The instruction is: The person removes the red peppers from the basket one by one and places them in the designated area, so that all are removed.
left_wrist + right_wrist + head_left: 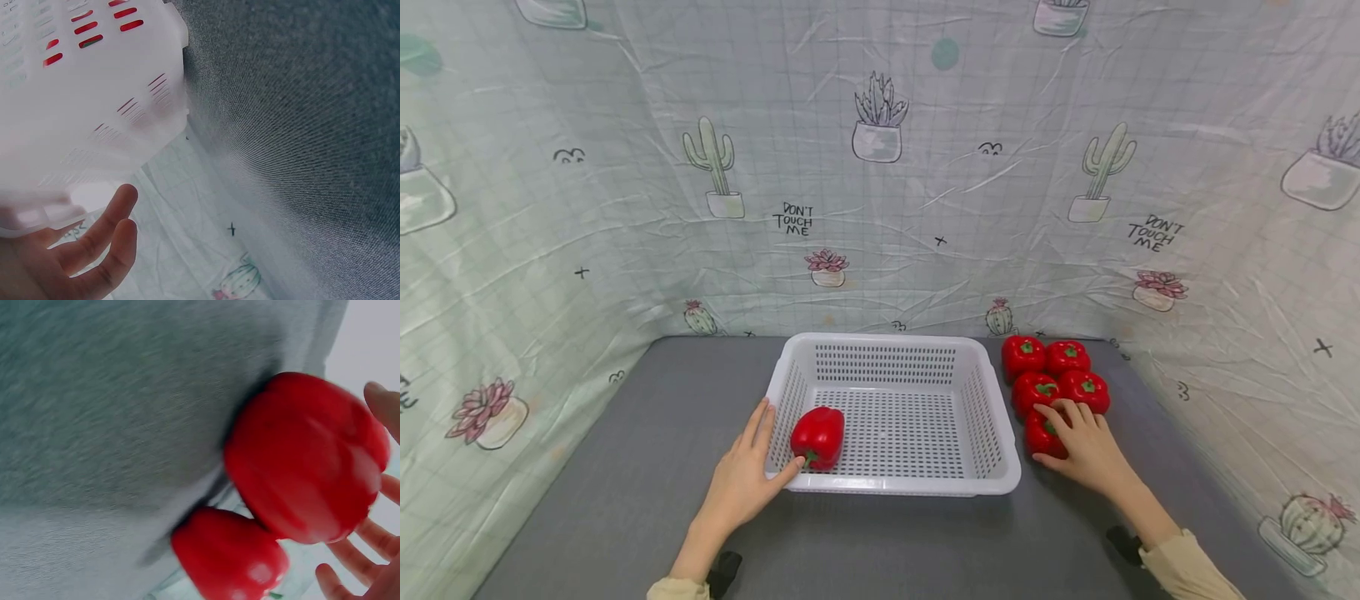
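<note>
A white plastic basket (891, 485) with slotted walls stands on the grey table. Inside, at its front left, lies a red bell pepper (817, 437) with a green stem. My left hand (741, 479) rests at the basket's front left corner, fingers along the left rim and thumb over the front rim near the pepper's stem. In the left wrist view its fingers (107, 228) extend loosely beside the basket wall. To the basket's right, my right hand (1086, 446) spreads over the nearest bell pepper (306, 459), thumb and fingers on opposite sides. Firm contact cannot be made out.
Several more red bell peppers (1067, 357) sit close together behind the right hand, beside the basket's right wall. A patterned cloth (887, 208) with cactus drawings hangs behind the table (647, 467) and along both sides.
</note>
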Demonstrator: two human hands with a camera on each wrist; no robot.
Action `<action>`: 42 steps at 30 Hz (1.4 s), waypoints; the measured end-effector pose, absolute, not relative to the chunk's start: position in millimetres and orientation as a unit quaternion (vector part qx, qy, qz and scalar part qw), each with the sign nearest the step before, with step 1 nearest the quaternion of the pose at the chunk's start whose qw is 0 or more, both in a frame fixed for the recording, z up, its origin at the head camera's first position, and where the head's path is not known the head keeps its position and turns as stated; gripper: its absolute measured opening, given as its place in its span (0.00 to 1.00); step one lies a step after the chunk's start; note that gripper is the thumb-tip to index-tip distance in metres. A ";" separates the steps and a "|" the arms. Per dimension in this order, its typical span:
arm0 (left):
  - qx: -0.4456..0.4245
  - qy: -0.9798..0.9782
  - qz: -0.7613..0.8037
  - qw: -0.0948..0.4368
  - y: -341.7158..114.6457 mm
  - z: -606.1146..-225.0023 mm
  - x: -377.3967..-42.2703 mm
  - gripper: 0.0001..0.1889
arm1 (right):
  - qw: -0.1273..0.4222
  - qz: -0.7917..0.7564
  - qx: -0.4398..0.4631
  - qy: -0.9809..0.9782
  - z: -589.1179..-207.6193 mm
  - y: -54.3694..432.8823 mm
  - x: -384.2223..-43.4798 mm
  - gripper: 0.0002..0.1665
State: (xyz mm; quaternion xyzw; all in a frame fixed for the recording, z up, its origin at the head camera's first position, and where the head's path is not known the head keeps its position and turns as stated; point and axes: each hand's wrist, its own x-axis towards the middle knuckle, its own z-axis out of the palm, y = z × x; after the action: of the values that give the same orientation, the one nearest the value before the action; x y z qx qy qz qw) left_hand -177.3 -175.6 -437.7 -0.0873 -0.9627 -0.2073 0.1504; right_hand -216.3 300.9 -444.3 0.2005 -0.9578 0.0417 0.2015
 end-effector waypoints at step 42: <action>-0.094 -0.961 -0.207 0.157 -175.3 -435.3 -176.7 0.45 | 0.279 0.122 0.383 -0.872 -328.1 176.2 -246.6 0.23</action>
State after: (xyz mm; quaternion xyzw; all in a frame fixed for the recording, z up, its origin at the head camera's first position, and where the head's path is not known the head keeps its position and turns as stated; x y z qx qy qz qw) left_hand -176.7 -175.3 -435.3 -0.0936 -0.9611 -0.2069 0.1570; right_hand -246.6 176.2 -328.1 0.3829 -0.8722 0.1220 0.2790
